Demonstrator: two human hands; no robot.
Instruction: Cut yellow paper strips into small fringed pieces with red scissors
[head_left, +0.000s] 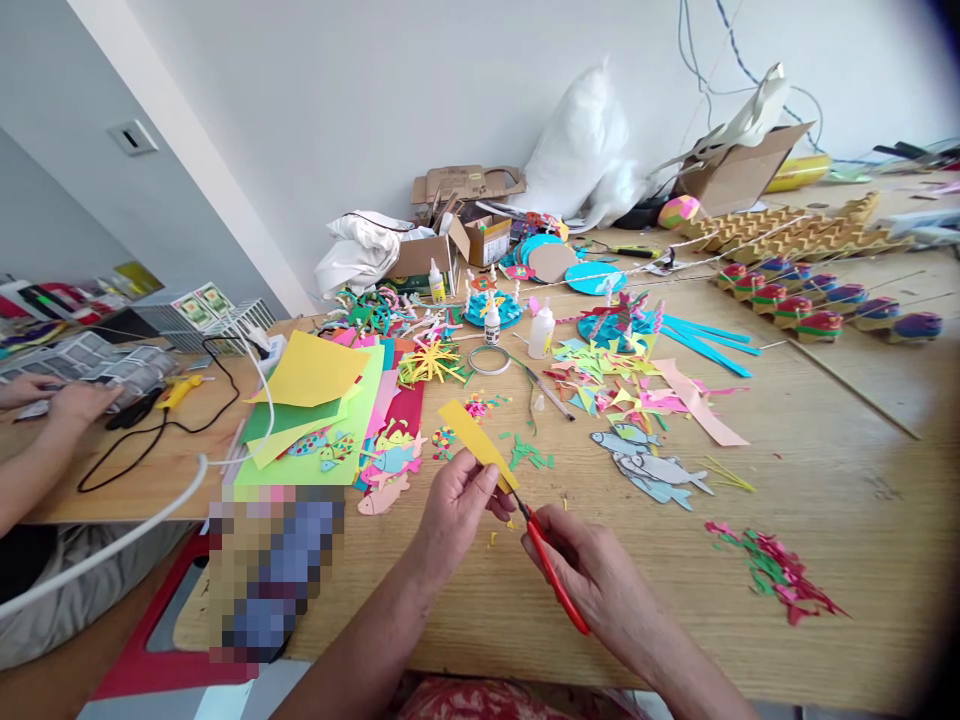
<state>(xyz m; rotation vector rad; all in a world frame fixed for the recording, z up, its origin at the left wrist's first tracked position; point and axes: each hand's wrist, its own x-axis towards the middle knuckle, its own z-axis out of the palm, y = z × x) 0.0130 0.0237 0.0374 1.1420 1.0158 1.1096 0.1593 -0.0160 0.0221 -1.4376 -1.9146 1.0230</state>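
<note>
My left hand (463, 500) pinches a yellow paper strip (471, 436) between thumb and fingers, the strip slanting up and to the left. In my right hand (592, 555) are red-handled scissors (556, 578), their dark blades at the strip's lower end. Whether the blades are parted is too small to tell. Tiny yellow clippings (493, 540) lie on the table just below. Beyond my left hand are small green paper bits (529, 452) and a round patch of multicoloured confetti (444, 440).
Paper fish (652, 470) and red-green scraps (780, 570) lie right. Coloured sheets (307, 368) are stacked left. Glue bottles (541, 332), a tape ring (489, 360) and a craft knife (551, 392) sit ahead. A white cable (172, 505) crosses the left side, near another person's hands (84, 400).
</note>
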